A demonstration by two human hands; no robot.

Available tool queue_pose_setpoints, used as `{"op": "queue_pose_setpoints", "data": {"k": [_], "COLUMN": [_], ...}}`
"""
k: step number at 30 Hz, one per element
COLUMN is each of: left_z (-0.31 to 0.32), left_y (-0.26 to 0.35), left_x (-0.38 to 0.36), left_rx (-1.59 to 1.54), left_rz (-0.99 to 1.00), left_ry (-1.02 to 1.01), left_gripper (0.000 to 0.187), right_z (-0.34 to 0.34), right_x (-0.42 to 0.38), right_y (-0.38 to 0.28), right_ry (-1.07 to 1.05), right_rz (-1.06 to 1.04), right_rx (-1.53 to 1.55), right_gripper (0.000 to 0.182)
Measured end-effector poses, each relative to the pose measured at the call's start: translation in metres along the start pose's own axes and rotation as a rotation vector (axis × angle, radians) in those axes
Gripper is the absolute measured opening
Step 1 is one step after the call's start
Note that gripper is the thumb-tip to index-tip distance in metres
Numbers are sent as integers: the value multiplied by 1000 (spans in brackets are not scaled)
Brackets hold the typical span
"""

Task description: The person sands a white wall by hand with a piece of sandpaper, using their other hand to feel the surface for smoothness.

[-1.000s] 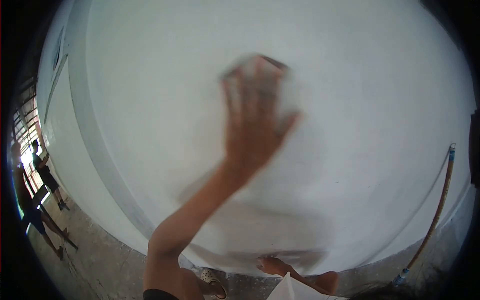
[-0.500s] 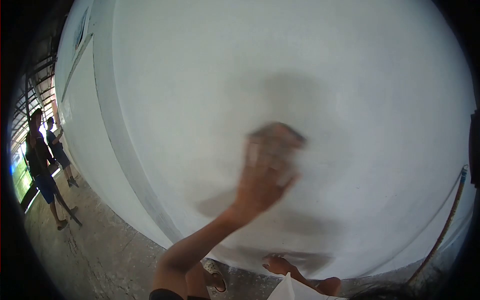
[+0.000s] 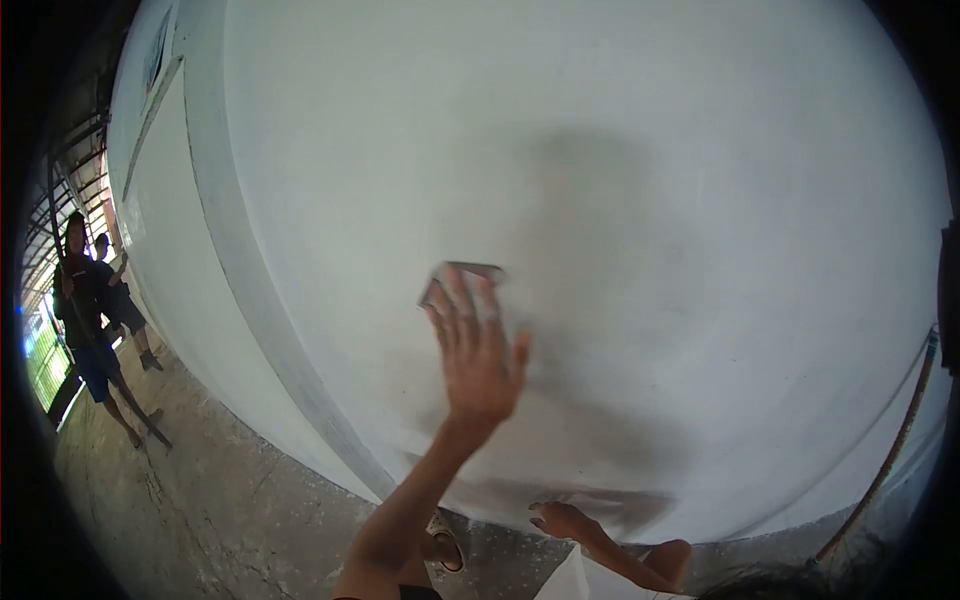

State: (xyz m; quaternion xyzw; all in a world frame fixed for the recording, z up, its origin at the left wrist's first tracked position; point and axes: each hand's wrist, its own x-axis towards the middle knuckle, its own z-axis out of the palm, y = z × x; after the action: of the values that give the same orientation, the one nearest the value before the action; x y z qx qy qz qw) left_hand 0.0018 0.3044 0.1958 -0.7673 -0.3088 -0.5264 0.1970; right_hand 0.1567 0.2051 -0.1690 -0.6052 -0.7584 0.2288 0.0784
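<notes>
My left hand (image 3: 475, 365) is on the white wall (image 3: 760, 240), back towards me, with its fingers spread and the thumb out to the right. Under the fingertips is a thin dark grey sheet of sandpaper (image 3: 478, 268), pressed flat on the wall; most of it is hidden by the hand. Low down, my right hand (image 3: 563, 520) is near the foot of the wall with its fingers slightly apart and nothing visible in them.
A raised strip (image 3: 265, 330) runs down the wall at left. Two people (image 3: 85, 300) stand on the concrete floor (image 3: 220, 500) at far left. A slim pole or hose (image 3: 890, 450) leans at right. White cloth or paper (image 3: 575, 580) shows below my right arm.
My left hand has slid left and slightly down across the wall with the sandpaper. My right hand has barely moved. The people at left have shifted a little.
</notes>
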Motion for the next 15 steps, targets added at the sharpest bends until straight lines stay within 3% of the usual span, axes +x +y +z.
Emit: {"op": "queue_pose_setpoints", "data": {"k": [2, 4, 5, 8, 11, 13, 15], "left_z": [2, 10, 20, -12, 9, 14, 15], "left_y": [7, -5, -20, -44, -25, -3, -8], "left_x": [-12, -26, -27, 7, -4, -36, -53], "left_rx": [-44, 20, 119, 25, 2, -14, 6], "left_rz": [10, 275, 323, -71, -109, 23, 196], "left_ry": [-7, -184, -128, 79, 147, -137, -224], "left_gripper": [81, 84, 88, 80, 79, 85, 85], "right_z": [-1, -11, -10, -14, -19, -6, -11], "right_x": [-1, -4, -9, -12, -6, 3, 3], "right_y": [-4, -11, -2, -6, -1, 10, 10], "right_ry": [0, -62, -63, 28, -16, 23, 6], "right_rz": [1, 39, 38, 10, 7, -33, -44], "right_rx": [-13, -16, -15, -25, 31, -13, -17], "right_gripper": [44, 45, 45, 45, 47, 49, 49]}}
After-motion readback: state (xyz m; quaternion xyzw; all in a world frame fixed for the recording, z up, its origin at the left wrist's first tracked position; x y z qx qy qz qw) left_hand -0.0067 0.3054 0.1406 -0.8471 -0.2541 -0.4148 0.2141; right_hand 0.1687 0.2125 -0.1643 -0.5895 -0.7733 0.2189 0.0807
